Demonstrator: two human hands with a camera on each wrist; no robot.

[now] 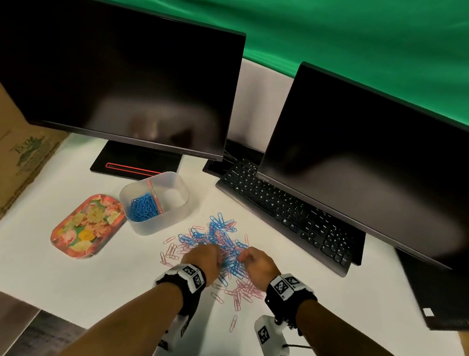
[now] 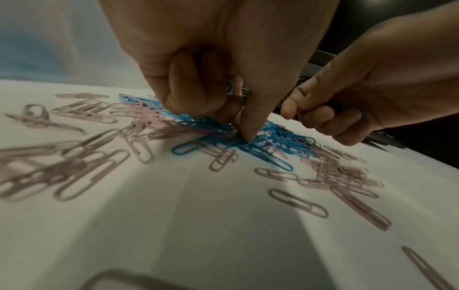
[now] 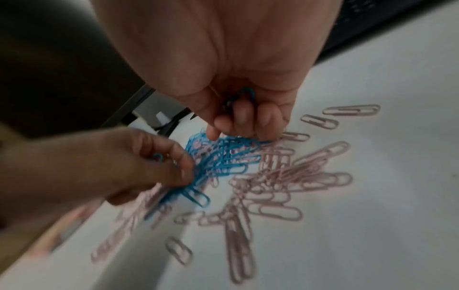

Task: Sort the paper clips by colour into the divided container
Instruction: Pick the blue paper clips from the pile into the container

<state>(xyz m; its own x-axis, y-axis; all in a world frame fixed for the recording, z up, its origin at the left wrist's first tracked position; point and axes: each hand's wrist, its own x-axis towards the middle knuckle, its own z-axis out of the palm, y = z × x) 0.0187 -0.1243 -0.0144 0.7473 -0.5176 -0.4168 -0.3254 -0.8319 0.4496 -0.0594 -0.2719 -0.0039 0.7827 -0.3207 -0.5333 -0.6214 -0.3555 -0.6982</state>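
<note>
A mixed heap of blue and pink paper clips (image 1: 220, 241) lies on the white table, pink ones (image 1: 242, 292) spread at its near edge. The translucent divided container (image 1: 156, 199) stands behind it, blue clips (image 1: 142, 208) in its left compartment; its right compartment looks empty. My left hand (image 1: 206, 258) reaches into the heap with fingers curled, blue clips (image 2: 229, 89) tucked in its palm and its fingertips (image 2: 248, 135) on the pile. My right hand (image 1: 256, 263), just to the right, also curls its fingers round blue clips (image 3: 244, 96) over the blue part of the heap (image 3: 223, 155).
A floral tray (image 1: 88, 225) lies left of the container. Two dark monitors (image 1: 118, 76) (image 1: 377, 161) and a black keyboard (image 1: 284, 210) stand behind and to the right. Cardboard boxes (image 1: 3, 145) line the left edge. A white tagged device (image 1: 270, 338) rests near my right forearm.
</note>
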